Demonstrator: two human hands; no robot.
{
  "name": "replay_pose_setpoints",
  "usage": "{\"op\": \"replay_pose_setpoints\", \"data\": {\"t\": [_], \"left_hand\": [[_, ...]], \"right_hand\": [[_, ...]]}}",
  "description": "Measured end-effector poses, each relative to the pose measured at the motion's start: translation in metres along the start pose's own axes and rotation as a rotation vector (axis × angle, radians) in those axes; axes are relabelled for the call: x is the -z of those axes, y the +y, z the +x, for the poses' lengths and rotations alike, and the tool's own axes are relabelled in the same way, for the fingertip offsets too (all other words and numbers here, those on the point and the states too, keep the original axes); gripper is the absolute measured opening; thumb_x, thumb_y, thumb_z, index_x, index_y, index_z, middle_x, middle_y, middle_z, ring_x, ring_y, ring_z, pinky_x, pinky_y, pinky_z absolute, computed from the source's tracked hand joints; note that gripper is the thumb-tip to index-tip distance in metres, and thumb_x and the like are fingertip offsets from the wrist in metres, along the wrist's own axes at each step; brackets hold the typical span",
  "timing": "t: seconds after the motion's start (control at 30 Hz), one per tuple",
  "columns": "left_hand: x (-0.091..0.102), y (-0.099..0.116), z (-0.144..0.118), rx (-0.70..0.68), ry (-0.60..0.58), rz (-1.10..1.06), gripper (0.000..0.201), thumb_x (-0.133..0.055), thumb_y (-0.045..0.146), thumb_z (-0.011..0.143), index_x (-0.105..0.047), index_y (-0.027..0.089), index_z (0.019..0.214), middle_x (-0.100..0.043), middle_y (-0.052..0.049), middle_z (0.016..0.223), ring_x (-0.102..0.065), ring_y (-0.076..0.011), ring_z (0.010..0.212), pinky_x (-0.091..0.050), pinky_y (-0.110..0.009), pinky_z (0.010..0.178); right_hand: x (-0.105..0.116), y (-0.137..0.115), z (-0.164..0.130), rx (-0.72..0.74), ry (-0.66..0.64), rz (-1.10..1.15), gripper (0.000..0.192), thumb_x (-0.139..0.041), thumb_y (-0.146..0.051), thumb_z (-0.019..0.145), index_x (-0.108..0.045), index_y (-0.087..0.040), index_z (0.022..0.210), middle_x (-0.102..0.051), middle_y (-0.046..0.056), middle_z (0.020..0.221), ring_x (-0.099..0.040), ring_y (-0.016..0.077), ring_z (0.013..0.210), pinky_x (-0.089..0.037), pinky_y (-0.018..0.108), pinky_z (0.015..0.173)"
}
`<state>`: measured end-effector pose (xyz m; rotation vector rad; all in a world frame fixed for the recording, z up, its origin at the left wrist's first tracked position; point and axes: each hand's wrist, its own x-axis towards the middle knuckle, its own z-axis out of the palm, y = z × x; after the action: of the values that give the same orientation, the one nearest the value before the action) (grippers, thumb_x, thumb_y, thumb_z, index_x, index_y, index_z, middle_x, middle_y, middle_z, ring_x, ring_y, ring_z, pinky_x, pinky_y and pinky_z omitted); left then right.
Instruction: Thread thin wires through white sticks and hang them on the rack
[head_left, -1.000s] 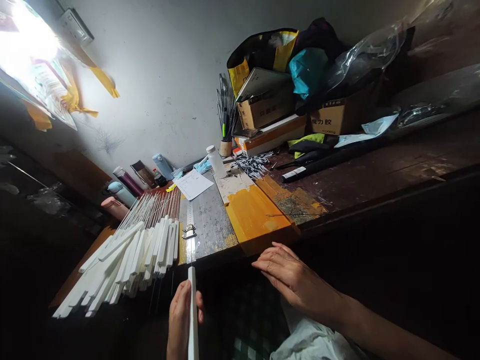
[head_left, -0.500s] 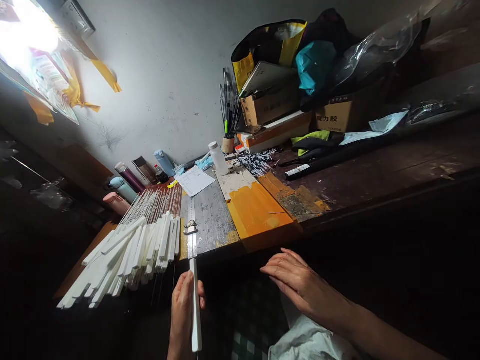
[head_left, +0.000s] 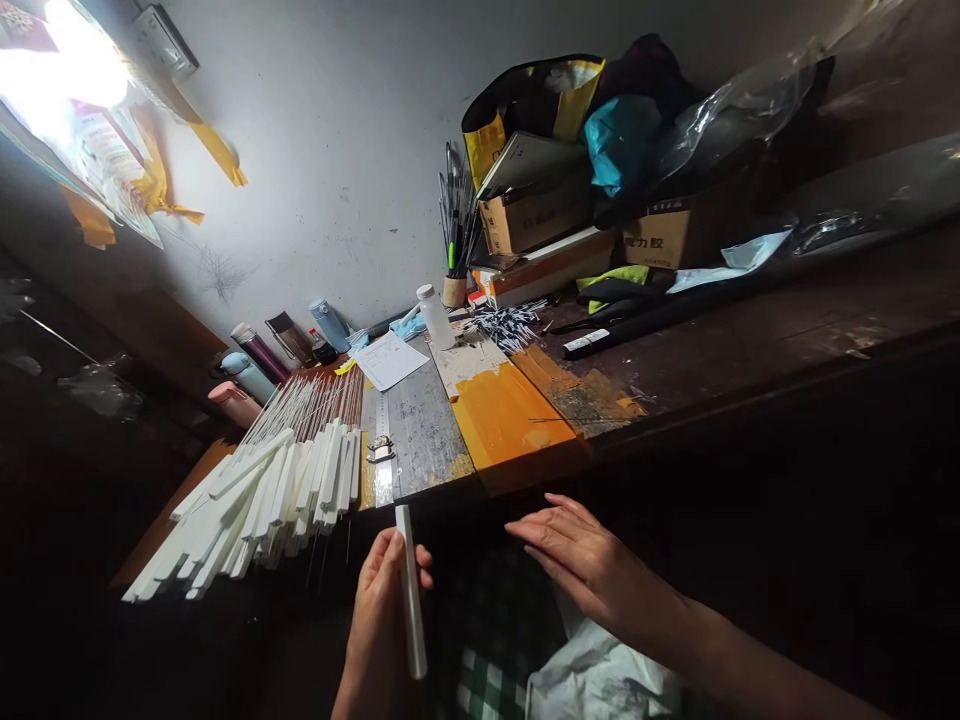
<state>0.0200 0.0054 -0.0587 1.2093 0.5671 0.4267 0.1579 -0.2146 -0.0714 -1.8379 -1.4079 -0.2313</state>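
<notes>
Held in my left hand is a slim white square bar, just in front of the table edge. The bar leans slightly, its upper end to the left; my thumb lies along it and fingertips show on its far side. To the right, my right hand is raised with its fingers stretched out, touching nothing that I can see. Left of the bar, a heap of similar white bars with thin rods overhangs the table edge. A clear ruler with a small metal piece on it lies beside the heap.
Several bottles and flasks line the back left. A paper sheet, a white bottle and a pile of black-and-white sticks stand further back. Cardboard boxes and bags are stacked at the right. Orange tape covers part of the table.
My left hand has moved right with the white bar, away from the ruler's end, and the bar leans more. My right hand has shifted slightly left, fingers still outstretched.
</notes>
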Motion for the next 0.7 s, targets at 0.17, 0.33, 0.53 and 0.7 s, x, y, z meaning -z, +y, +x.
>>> {"op": "replay_pose_setpoints", "data": {"t": [0.17, 0.33, 0.53, 0.7], "left_hand": [[-0.032, -0.008, -0.007, 0.061, -0.256, 0.053, 0.025, -0.065, 0.038, 0.086, -0.060, 0.017, 0.098, -0.069, -0.004, 0.080, -0.061, -0.0119, 0.069, -0.045, -0.022, 0.067], [-0.065, -0.015, -0.014, -0.091, -0.454, 0.367, 0.025, -0.062, 0.040, 0.086, -0.065, 0.016, 0.091, -0.066, -0.004, 0.078, -0.060, -0.0158, 0.073, -0.047, -0.025, 0.068], [-0.097, -0.058, -0.060, -0.983, -0.061, 0.852, 0.036, -0.049, 0.011, 0.090, -0.061, 0.021, 0.122, -0.066, -0.014, 0.122, -0.057, -0.0292, 0.116, -0.037, -0.050, 0.102], [-0.103, -0.113, -0.095, -1.096, -0.292, 0.650, 0.023, -0.054, 0.013, 0.087, -0.068, 0.025, 0.101, -0.070, -0.003, 0.068, -0.065, -0.0183, 0.064, -0.051, -0.030, 0.066]], "right_hand": [[0.019, -0.004, 0.011, 0.212, 0.164, -0.127, 0.048, -0.041, -0.003, 0.092, -0.049, -0.017, 0.138, -0.058, 0.014, 0.131, -0.055, 0.0209, 0.119, -0.049, 0.036, 0.099], [0.045, -0.009, 0.016, 0.219, 0.060, -0.314, 0.047, -0.041, 0.000, 0.090, -0.060, -0.020, 0.128, -0.065, 0.012, 0.120, -0.059, 0.0234, 0.110, -0.054, 0.038, 0.091], [0.082, 0.026, -0.035, -0.013, -0.117, -0.289, 0.034, -0.045, -0.005, 0.088, -0.070, -0.023, 0.102, -0.070, 0.007, 0.094, -0.065, 0.0207, 0.085, -0.056, 0.030, 0.069], [0.107, 0.058, -0.106, -0.453, 0.034, -0.091, 0.022, -0.052, -0.024, 0.090, -0.073, -0.028, 0.094, -0.073, 0.004, 0.089, -0.067, 0.0222, 0.083, -0.053, 0.034, 0.079]]}}
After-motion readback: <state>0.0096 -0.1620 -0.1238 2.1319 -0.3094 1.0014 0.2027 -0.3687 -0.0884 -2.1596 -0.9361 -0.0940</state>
